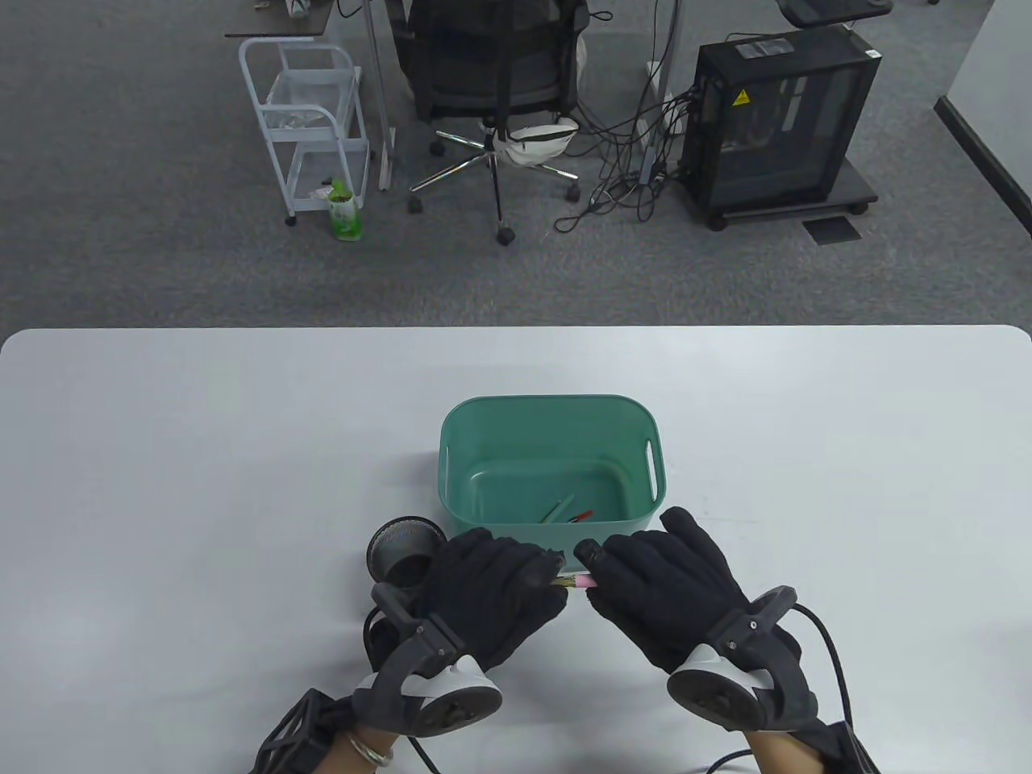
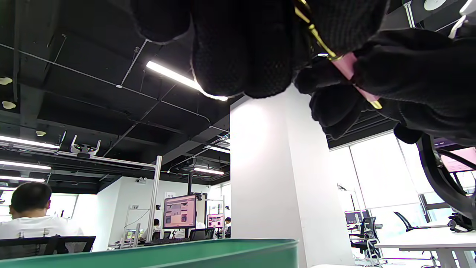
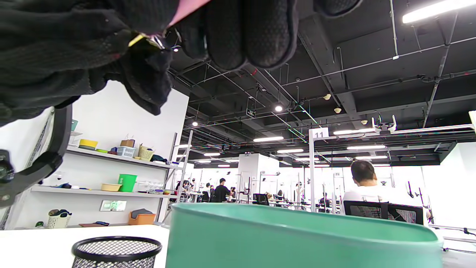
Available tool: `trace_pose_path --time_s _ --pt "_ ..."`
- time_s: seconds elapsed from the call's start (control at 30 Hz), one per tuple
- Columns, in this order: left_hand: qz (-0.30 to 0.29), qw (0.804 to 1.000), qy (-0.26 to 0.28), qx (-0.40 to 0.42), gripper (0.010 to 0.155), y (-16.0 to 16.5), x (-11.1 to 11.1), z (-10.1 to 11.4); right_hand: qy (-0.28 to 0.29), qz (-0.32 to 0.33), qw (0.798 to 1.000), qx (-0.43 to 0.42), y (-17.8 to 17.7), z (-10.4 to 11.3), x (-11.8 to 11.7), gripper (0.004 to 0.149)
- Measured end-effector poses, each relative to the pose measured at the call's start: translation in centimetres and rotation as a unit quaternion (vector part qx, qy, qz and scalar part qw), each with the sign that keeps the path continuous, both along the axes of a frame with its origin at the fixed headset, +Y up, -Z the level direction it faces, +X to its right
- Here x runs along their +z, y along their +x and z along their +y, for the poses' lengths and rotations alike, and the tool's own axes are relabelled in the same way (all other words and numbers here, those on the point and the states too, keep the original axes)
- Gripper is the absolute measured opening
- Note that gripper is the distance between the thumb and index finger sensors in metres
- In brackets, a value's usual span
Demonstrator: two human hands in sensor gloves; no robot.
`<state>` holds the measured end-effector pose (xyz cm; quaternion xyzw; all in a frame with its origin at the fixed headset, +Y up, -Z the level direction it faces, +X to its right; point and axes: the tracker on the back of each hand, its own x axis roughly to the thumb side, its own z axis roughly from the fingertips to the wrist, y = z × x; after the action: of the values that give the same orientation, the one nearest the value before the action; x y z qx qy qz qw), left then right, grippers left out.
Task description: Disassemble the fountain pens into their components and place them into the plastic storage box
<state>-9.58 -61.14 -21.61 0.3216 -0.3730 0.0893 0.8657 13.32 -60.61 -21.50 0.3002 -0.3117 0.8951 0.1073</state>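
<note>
A pink fountain pen (image 1: pixel 577 581) with gold trim lies between my two gloved hands, just in front of the green plastic box (image 1: pixel 500 415). My left hand (image 1: pixel 516 580) grips one end and my right hand (image 1: pixel 621 576) grips the pink barrel (image 2: pixel 347 69). Both sets of fingers curl round it. In the right wrist view a strip of the pink barrel (image 3: pixel 186 9) and a gold ring show between the fingers. Inside the box lie several pen parts (image 1: pixel 568 512), green and red.
A black mesh pen cup (image 1: pixel 403 552) stands left of the box, close to my left hand; its rim (image 3: pixel 116 245) shows in the right wrist view. Beyond the far table edge are a chair, a white cart and a computer case.
</note>
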Motion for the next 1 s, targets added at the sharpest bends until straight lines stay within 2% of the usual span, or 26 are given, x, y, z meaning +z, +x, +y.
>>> trace_pose_path --time_s 0.33,0.77,1.0 --pt "-0.041 0.999 -0.009 0.013 0.044 -0.34 0.02 0.17 0.009 0.022 1.000 -0.014 -0.21 -0.05 0.29 0.046" --pt "-0.063 0.998 -0.030 0.007 0.044 -0.47 -0.03 0.18 0.030 0.035 0.999 -0.023 -0.38 -0.09 0.65 0.045" --pt "-0.085 0.994 -0.066 0.012 0.044 -0.71 -0.25 0.39 0.049 0.043 0.997 -0.028 -0.51 -0.18 0.92 0.045"
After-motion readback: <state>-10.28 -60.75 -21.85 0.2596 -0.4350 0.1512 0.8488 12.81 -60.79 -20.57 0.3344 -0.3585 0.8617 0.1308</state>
